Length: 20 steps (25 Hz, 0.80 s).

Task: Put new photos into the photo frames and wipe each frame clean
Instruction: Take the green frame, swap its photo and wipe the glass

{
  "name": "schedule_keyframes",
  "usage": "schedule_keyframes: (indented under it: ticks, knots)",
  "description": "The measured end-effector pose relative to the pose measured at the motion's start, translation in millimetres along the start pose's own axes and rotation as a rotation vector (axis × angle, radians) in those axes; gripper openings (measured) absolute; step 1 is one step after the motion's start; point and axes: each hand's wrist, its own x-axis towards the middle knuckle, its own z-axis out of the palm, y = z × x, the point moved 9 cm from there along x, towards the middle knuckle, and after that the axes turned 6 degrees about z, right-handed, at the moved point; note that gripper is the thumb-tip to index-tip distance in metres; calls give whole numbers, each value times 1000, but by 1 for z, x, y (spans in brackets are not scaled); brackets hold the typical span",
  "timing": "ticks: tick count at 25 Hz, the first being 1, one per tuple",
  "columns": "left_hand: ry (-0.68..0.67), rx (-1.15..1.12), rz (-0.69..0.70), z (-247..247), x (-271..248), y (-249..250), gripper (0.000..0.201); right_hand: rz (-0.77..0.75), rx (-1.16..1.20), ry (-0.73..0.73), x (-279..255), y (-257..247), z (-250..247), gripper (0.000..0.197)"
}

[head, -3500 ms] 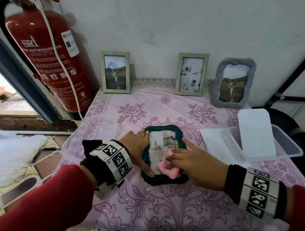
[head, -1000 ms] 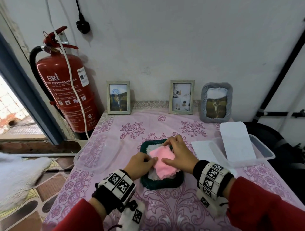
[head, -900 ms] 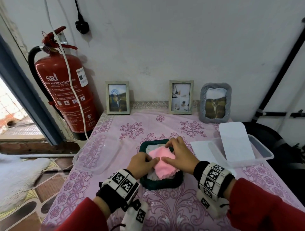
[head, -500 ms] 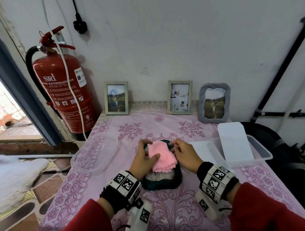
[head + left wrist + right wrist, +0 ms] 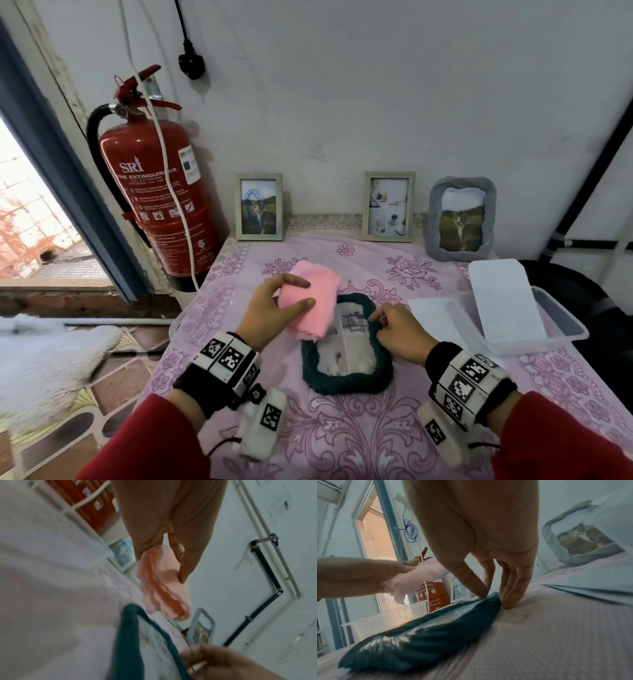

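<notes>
A dark green photo frame (image 5: 346, 380) lies flat on the pink tablecloth with a photo under its glass. My left hand (image 5: 306, 293) holds a folded pink cloth (image 5: 317, 308) raised over the frame's upper left corner. In the left wrist view the cloth (image 5: 163, 585) hangs from thumb and fingers above the green frame (image 5: 130, 635). My right hand (image 5: 375, 317) pinches the frame's right rim. In the right wrist view its fingertips (image 5: 506, 601) and thumb close on the edge of the frame (image 5: 428, 635).
Three filled frames lean on the wall: two pale ones (image 5: 259, 207) (image 5: 388, 207) and a grey one (image 5: 460, 219). A clear tub (image 5: 561, 329) with a white card stands at the right, white paper (image 5: 428, 315) beside it. A clear tub (image 5: 178, 325) and a fire extinguisher (image 5: 154, 192) are at the left.
The left hand has lifted the pink cloth off the glass and carried it up and to the left. The right hand left the cloth and now pinches the frame's right rim.
</notes>
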Motion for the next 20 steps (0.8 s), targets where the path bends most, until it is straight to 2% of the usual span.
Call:
schedule_keyframes:
  ticks: [3,6,8,10,13,16,20]
  knots:
    - [24,143,83,-39,12,21,26,-10,-161,-47,-1,-5,8,30]
    - [39,284,97,-79,20,29,37,5,-206,-42,-5,-7,10,30]
    - [2,324,54,-100,21,21,40,2,-226,-40,-7,-10,12,29]
    - [-64,357,-67,-114,18,1,41,-3,-245,-43,-8,-12,12,29]
    - [-235,480,-213,-117,7,-37,44,-6,-259,-48,-8,-13,12,29]
    - [-317,673,-215,-118,1,-57,45,-16,-254,-38,-9,-14,11,28]
    - [-283,804,-211,-118,1,-63,45,-32,-251,-27,-9,-14,10,28]
